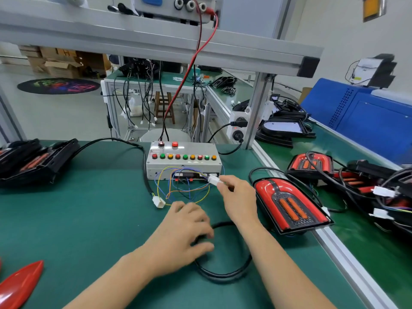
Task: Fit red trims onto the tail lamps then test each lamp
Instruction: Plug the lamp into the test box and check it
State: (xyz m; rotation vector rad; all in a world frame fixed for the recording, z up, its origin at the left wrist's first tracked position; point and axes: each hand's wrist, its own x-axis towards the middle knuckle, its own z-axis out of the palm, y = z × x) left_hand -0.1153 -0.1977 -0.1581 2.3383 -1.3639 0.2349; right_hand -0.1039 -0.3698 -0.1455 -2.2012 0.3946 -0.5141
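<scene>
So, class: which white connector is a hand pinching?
The connector at the tester's front right, pinched by the right hand. The other lies loose on the mat, left.

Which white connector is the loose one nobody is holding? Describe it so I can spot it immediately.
Start at the grey test box with its row of coloured buttons on the green mat. Follow the black cable looping off its left side down to the white connector lying on the mat. Unlike the one pinched in the right hand, it lies free.
</scene>
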